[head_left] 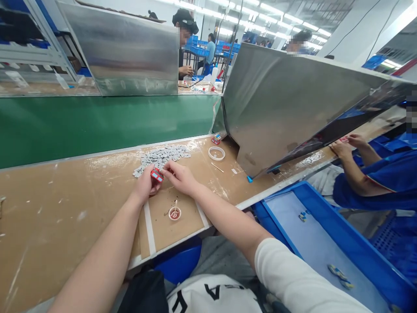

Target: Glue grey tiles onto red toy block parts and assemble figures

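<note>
Small red part (157,174): pinched between left hand (145,184) and right hand (179,176) fingers; grey chip pile (162,157) just beyond on tabletop (65,208); fitting step under way.

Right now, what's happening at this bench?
A person at a brown workbench holds a small red part between both hands: the left hand grips it, and the right hand pinches it from the other side. A pile of small grey pieces lies just behind, and a small cup with a stick in it sits nearer. To the right, a co-worker in blue works at the same bench.
</note>
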A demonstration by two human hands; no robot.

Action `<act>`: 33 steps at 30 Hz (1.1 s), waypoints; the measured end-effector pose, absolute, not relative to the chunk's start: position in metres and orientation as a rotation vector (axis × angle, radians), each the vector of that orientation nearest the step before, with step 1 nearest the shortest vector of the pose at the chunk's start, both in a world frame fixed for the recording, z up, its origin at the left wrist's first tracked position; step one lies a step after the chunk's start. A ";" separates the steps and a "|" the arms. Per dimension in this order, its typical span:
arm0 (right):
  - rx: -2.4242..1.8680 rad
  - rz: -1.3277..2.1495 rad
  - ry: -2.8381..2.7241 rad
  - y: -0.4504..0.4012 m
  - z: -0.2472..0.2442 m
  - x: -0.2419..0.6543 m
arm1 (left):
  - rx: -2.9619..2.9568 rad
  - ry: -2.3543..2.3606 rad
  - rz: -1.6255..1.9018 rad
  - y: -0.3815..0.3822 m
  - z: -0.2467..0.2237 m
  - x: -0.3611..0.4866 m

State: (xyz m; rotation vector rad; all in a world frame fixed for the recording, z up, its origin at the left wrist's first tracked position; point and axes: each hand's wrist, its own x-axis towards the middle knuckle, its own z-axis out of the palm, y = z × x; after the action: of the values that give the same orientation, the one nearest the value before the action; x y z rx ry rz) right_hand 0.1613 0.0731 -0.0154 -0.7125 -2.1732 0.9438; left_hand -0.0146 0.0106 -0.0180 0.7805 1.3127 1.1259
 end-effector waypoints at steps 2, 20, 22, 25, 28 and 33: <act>-0.712 0.899 -2.225 0.073 -0.014 0.162 | 0.783 1.317 1.120 0.011 -0.019 -0.015; -0.619 0.489 -2.622 0.077 0.000 0.171 | 0.796 1.379 1.066 0.010 -0.014 -0.015; -0.594 0.504 -2.633 0.077 -0.001 0.171 | 0.794 1.380 1.064 0.010 -0.013 -0.014; -0.526 0.526 -2.640 0.077 -0.004 0.170 | 0.800 1.374 1.039 0.010 -0.009 -0.013; -0.535 0.549 -2.635 0.078 -0.005 0.169 | 0.822 1.376 1.022 0.009 -0.005 -0.011; -0.547 0.485 -2.652 0.078 -0.002 0.171 | 0.807 1.392 1.009 0.009 -0.001 -0.009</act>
State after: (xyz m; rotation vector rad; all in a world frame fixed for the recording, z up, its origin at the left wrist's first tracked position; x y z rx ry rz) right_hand 0.1707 0.0779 -0.0017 -0.5474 -2.6525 0.4845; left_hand -0.0087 0.0089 -0.0015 0.8068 1.3918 1.0094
